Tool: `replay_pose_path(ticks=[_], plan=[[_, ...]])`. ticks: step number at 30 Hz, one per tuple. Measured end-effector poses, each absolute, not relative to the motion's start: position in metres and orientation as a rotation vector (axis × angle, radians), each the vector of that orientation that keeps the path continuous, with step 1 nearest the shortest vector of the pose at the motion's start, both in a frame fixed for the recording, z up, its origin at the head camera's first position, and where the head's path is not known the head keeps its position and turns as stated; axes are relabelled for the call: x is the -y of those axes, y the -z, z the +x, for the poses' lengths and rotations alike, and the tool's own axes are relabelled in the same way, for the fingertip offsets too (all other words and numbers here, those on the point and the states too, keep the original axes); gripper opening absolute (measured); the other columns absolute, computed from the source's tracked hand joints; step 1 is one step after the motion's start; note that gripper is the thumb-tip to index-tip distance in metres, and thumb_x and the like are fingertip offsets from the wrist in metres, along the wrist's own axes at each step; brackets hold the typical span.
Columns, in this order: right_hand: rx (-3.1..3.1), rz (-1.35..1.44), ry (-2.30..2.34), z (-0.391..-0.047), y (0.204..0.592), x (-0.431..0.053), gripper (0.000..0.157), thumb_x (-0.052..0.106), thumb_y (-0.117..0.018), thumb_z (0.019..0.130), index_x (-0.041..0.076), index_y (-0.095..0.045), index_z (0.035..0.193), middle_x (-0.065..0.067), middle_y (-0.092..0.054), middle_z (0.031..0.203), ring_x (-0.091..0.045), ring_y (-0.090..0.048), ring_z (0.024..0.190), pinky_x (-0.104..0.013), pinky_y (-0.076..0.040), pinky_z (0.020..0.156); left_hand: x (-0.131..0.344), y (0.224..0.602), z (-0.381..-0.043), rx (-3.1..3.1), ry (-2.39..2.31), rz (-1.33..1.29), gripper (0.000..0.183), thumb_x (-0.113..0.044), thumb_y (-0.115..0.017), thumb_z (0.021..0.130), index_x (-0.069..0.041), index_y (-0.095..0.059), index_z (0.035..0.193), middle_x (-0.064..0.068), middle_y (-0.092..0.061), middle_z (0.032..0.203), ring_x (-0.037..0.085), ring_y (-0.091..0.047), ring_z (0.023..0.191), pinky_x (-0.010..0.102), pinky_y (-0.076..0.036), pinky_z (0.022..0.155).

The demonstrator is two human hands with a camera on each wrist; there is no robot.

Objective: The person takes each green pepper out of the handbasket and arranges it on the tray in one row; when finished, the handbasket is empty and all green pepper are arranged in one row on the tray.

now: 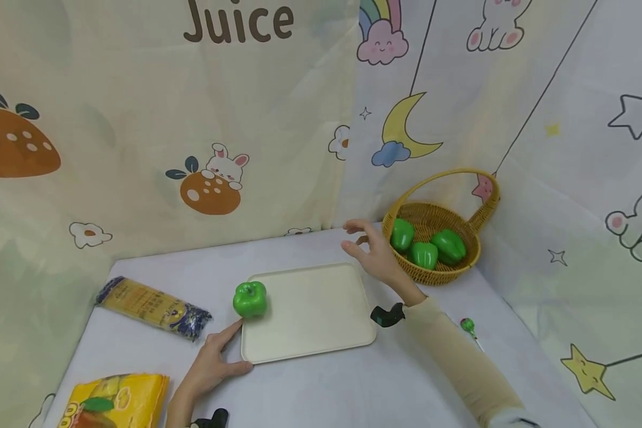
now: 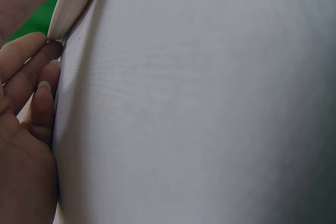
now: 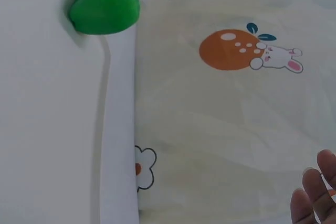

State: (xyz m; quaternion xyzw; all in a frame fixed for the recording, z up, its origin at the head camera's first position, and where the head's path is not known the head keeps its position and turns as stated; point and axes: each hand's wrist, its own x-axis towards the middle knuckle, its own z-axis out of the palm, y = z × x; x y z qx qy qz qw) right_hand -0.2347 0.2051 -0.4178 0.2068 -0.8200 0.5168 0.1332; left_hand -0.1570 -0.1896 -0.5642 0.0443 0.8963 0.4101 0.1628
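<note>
My left hand (image 1: 207,367) is at the left end of a cream rectangular tray (image 1: 310,315). Its thumb and forefinger are spread and touch the tray's edge around the near left corner. A green bell pepper (image 1: 250,299) sits upright at the tray's left edge, just beyond the forefinger. In the left wrist view, fingertips meet the tray's edge (image 2: 73,3). Raised over the table, my right hand (image 1: 374,254) holds nothing, with its fingers loosely bent. A wicker basket (image 1: 430,276) with a tall handle stands right beside it, holding a few green bell peppers (image 1: 424,255).
A yellow and blue noodle-like packet (image 1: 152,304) lies left of the tray. Nearer on the left is a yellow fruit-printed bag (image 1: 115,401). A small green and red lollipop-like thing (image 1: 468,326) lies beyond the right forearm. Printed cloth walls (image 1: 278,178) close off the back and right.
</note>
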Motion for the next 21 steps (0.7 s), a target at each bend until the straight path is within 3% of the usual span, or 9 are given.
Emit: replay_pose_path(ticks=[7,12,16,21], plan=[[2.324,0.502,-1.47,-0.23,0.407,-0.236,0.034,0.002,-0.06,0.097,-0.003,-0.053,0.13,-0.02,-0.058,0.128,-0.025,-0.053,0.115,-0.02,-0.047,0.088,0.189,0.563,-0.157,-2.558,-1.16,0.129,0.106,-0.045,-0.091,0.064,-0.028,-0.039,0.155,0.005,-0.038,0.163,0.035,-0.035,0.146,0.069,-0.028,0.119],[2.223,0.42,-1.57,-0.229,0.403,-0.263,0.032,0.001,-0.056,0.099,-0.01,-0.052,0.129,-0.002,-0.058,0.12,-0.011,-0.055,0.11,-0.011,-0.048,0.087,0.189,0.563,-0.157,-2.558,-1.158,0.135,0.105,-0.045,-0.091,0.065,-0.028,-0.039,0.155,0.005,-0.038,0.163,0.036,-0.035,0.145,0.069,-0.028,0.119],[2.162,0.303,-1.679,-0.23,0.397,-0.288,0.038,0.013,-0.052,0.104,-0.013,-0.049,0.131,0.006,-0.06,0.117,-0.002,-0.058,0.104,-0.011,-0.052,0.084,0.189,0.563,-0.157,-2.559,-1.159,0.141,0.106,-0.045,-0.091,0.065,-0.027,-0.039,0.155,0.006,-0.037,0.163,0.036,-0.034,0.146,0.069,-0.027,0.12],[2.142,0.184,-1.669,-0.233,0.393,-0.319,0.04,0.03,-0.047,0.107,-0.001,-0.053,0.132,0.003,-0.063,0.12,-0.005,-0.06,0.106,-0.015,-0.053,0.082,0.188,0.563,-0.157,-2.557,-1.167,0.143,0.106,-0.045,-0.091,0.065,-0.026,-0.039,0.155,0.006,-0.037,0.163,0.036,-0.034,0.146,0.068,-0.028,0.12]])
